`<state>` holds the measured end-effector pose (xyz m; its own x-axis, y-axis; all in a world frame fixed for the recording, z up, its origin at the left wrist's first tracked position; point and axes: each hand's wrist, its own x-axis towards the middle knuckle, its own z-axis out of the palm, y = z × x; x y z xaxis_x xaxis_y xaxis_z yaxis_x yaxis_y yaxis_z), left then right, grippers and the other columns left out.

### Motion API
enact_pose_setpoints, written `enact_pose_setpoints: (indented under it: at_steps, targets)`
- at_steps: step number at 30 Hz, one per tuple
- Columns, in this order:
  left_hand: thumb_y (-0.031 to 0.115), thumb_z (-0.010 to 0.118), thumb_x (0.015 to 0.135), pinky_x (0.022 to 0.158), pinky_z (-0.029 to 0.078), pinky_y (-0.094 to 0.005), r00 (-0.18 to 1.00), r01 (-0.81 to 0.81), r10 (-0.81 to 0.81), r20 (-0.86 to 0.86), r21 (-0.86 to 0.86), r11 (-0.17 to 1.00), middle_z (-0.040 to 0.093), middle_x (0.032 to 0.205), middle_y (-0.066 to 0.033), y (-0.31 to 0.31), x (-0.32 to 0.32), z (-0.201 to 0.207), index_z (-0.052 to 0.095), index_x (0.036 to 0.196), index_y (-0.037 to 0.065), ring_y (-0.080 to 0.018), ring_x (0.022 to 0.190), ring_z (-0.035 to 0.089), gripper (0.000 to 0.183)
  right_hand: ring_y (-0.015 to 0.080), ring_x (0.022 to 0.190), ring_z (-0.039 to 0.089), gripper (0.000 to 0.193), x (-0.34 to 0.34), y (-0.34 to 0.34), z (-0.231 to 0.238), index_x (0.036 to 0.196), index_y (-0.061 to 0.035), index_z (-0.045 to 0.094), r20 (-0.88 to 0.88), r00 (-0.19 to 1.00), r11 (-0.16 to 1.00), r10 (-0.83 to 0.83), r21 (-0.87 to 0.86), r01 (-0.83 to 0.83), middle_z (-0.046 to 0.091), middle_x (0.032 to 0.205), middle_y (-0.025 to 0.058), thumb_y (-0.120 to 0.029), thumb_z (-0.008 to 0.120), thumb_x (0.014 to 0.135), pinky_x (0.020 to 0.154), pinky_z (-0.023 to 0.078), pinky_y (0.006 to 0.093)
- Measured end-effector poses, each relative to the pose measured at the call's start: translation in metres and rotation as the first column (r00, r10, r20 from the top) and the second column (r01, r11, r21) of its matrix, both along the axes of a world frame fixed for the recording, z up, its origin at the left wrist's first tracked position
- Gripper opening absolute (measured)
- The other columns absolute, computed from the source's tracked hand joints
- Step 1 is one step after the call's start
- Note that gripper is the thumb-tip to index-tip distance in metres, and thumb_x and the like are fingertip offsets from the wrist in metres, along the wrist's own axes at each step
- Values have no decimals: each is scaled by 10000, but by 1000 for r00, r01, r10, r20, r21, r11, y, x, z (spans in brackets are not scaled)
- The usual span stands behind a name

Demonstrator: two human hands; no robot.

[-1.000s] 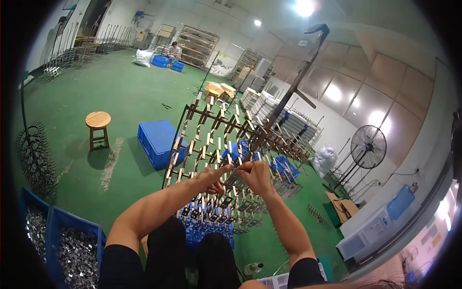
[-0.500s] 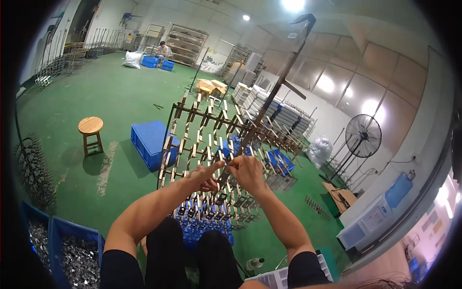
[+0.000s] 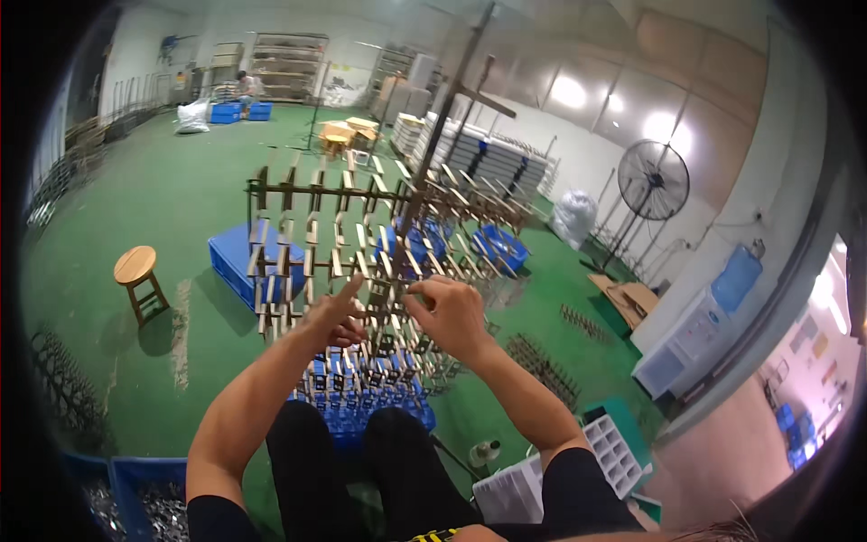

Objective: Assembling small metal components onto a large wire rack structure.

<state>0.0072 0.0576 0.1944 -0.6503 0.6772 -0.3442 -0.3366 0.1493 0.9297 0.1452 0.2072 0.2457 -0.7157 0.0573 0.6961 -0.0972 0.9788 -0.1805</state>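
A large metal hanging rack (image 3: 336, 188) with rows of flat pale prongs stands before me, its dark central post rising above it. Small dark square metal pieces (image 3: 386, 344) hang on its lower rows. My left hand (image 3: 336, 321) is at the rack's middle, index finger stretched upward and lower fingers loosely bent; nothing shows clearly in it. Right of the post, my right hand (image 3: 449, 312) has bent fingers, with thumb and index close together beside the prongs. Anything between those fingertips is too small to make out.
A blue crate (image 3: 230, 262) and a wooden stool (image 3: 135, 265) stand left. Bins of metal pieces (image 3: 164, 513) sit lower left. A white compartment tray (image 3: 614, 456), water dispenser (image 3: 682, 348) and standing fan (image 3: 653, 179) are right. Another person (image 3: 246, 86) sits far back.
My view has turned, so the rack sits further left and more upright. My hands have moved apart; the right has drawn back from the post, and the left index finger now points more upward.
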Motion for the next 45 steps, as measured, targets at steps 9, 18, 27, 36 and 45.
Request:
enact_pose_setpoints:
  at_steps: [9,18,27,36,45]
  targets:
    - [342,544,847,366,366,-227,972,-1,22,-235,91,996,534,560,-68,-17,45,-66,540,1058,8,-107,415,487,396,190,534,562,185,247,164,-117,780,-40,668,191,783,626,-592,-503,596,606,628,100,-211,604,753,511,410,302]
    - [305,527,869,350,295,-211,992,106,-102,-67,45,993,503,551,-33,14,55,-141,551,996,-16,-75,384,391,346,306,823,623,291,545,154,-266,807,-59,676,784,-176,-62,-596,173,983,642,850,167,-308,627,665,726,496,402]
    - [314,524,870,361,264,-195,1000,-10,10,-4,3,1000,434,542,10,15,42,-161,527,1014,-6,-40,421,358,351,297,972,593,433,519,148,-287,945,-69,652,858,-288,-367,-424,128,921,621,1035,130,-333,704,606,794,485,390]
    - [331,557,841,439,425,-240,994,39,-29,109,-89,995,602,720,-94,3,39,-142,506,1150,30,-131,487,519,434,323,698,607,230,508,158,-240,776,-23,661,434,127,72,-892,-140,987,627,752,182,-166,663,596,662,459,407]
    - [261,576,844,421,456,-227,971,-91,139,-193,237,967,601,629,-80,-43,50,-59,581,934,8,-117,464,559,269,158,601,491,126,232,119,-65,696,-26,668,21,976,893,-216,-399,207,502,635,54,-38,709,577,538,368,255]
